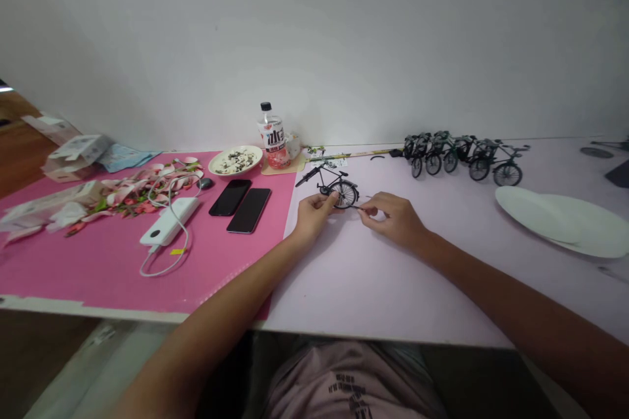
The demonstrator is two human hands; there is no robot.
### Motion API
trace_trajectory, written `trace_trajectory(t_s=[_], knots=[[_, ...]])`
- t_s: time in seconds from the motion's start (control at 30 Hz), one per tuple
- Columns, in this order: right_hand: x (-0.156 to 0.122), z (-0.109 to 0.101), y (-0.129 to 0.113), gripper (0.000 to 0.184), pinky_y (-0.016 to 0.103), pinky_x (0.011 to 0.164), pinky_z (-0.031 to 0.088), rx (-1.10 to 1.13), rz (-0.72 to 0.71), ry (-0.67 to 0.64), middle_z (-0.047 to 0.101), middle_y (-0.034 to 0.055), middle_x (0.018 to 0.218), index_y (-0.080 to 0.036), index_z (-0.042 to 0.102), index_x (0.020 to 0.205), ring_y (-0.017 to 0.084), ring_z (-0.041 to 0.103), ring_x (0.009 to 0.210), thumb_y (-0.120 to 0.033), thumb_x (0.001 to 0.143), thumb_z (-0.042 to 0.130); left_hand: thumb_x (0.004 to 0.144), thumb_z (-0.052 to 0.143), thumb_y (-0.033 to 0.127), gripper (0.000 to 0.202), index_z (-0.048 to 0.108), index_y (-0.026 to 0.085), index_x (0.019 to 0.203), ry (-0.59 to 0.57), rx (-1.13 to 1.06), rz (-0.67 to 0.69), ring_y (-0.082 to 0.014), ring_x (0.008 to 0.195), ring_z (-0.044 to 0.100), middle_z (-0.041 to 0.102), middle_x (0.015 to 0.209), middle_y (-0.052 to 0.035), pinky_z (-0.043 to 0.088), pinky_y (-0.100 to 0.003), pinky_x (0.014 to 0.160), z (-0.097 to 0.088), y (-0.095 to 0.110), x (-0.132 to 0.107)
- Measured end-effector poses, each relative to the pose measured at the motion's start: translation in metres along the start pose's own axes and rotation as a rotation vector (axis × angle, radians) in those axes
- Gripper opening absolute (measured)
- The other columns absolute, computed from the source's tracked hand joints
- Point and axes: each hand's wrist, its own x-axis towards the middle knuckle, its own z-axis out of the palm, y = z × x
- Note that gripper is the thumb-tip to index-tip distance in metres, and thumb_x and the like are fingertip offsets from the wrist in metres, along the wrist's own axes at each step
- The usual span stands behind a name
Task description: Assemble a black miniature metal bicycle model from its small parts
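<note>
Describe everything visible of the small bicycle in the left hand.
The small bicycle is dark, metallic-looking and thin-framed, seen side-on, with a spoked wheel at its right end; no second wheel shows clearly. The left hand grips it near that wheel, over the table's pale part. The right hand holds a thin strip by the wheel's underside; contact is unclear.

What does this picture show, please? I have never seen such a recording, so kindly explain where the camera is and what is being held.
There is no machine, only a person wearing a camera on the head, looking forward and down. The left hand holds a small model bicycle at its wheel; the right hand pinches a thin dark piece, too small to identify. On the table, more model bicycles and white plates are to the right; a bottle, two phones and pink petal-like pieces are to the left.
</note>
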Motion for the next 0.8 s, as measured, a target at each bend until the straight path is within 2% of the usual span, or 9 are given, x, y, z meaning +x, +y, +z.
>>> trace_trajectory(t_s=[0.1,0.33,0.6,0.8], knots=[[-0.002,0.003,0.002,0.02,0.033,0.064,0.054,0.002,0.023,0.023,0.076,0.0038,0.077,-0.026,0.078,0.084,0.019,0.066,0.064,-0.035,0.093,0.063,0.07,0.084,0.064,0.05,0.068,0.016,0.072,-0.019,-0.011,-0.024,-0.0238,0.075,0.075,0.077,0.074,-0.0088,0.047,-0.027,0.062,0.001,0.001,-0.003],[-0.008,0.011,0.011,0.017,0.036,0.061,0.058,-0.01,0.081,0.054,0.082,0.0033,0.09,-0.028,0.082,0.087,0.021,0.072,0.064,-0.036,0.09,0.068,0.067,0.087,0.063,0.05,0.07,0.016,0.074,-0.073,-0.102,-0.055,-0.0255,0.081,0.077,0.076,0.074,-0.008,0.054,-0.033,0.079,0.002,0.002,-0.003],[-0.009,0.013,0.012,0.016,0.036,0.063,0.059,-0.007,0.112,0.043,0.082,0.0034,0.092,-0.027,0.081,0.085,0.021,0.073,0.066,-0.037,0.089,0.069,0.071,0.084,0.063,0.049,0.073,0.015,0.074,-0.053,-0.001,-0.008,-0.018,0.067,0.068,0.077,0.074,-0.0081,0.047,-0.028,0.067,0.0,-0.001,-0.002],[-0.01,0.013,0.009,0.012,0.033,0.061,0.056,-0.014,0.176,0.023,0.082,0.0028,0.09,-0.026,0.078,0.087,0.02,0.071,0.064,-0.033,0.088,0.068,0.069,0.085,0.062,0.049,0.071,0.016,0.072,-0.051,-0.002,-0.004,-0.0188,0.068,0.069,0.077,0.074,-0.0091,0.047,-0.028,0.067,0.001,0.001,-0.002]])
